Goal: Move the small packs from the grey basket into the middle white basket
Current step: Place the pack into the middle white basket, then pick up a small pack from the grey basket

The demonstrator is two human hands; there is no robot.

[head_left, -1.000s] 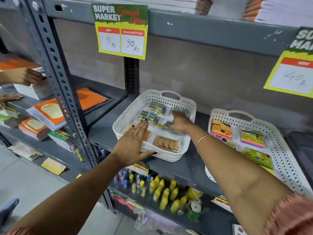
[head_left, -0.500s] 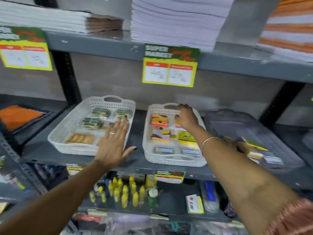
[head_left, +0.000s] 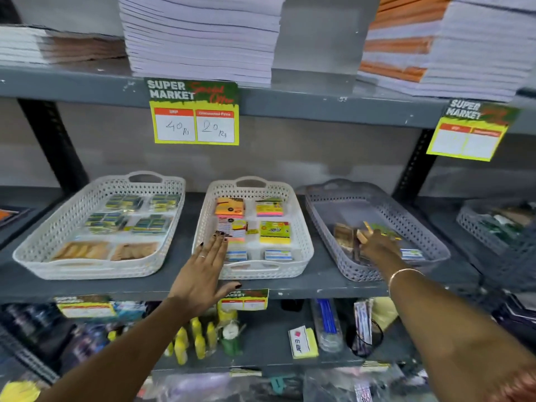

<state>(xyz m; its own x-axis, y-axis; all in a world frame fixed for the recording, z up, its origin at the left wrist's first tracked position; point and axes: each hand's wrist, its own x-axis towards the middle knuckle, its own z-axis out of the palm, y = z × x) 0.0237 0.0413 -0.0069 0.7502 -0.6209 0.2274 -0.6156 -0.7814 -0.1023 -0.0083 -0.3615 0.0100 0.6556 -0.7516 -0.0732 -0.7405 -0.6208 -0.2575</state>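
Head view: a grey metal shelf [head_left: 290,285] carries three perforated plastic baskets in a row. At the centre stands the middle white basket [head_left: 301,227], already holding flat packs of coloured sticky notes in orange, pink and yellow-green. At 9 o'clock from it sits the left white perforated basket [head_left: 58,227] with small green-and-blue packs and tan packets. At 3 o'clock from the middle one lies the grey perforated basket [head_left: 420,227].

The right hand [head_left: 377,246] reaches into the grey basket, its fingers among the small packs [head_left: 348,239] piled at the near left of that basket — motion blur hides whether it grips one, so I cannot tell. A thin bangle [head_left: 403,274] circles that wrist. One white-and-blue pack [head_left: 412,253] lies flat just beside the hand, at its 3 o'clock.

The left hand [head_left: 203,274] is spread flat with fingers extended, holding nothing — its dark-nailed fingertips [head_left: 219,236] overlap the near left corner of the middle white basket.

At 12 o'clock, a yellow-and-green price card [head_left: 194,111] hangs from the upper shelf edge, under a tall stack of white paper [head_left: 203,36].
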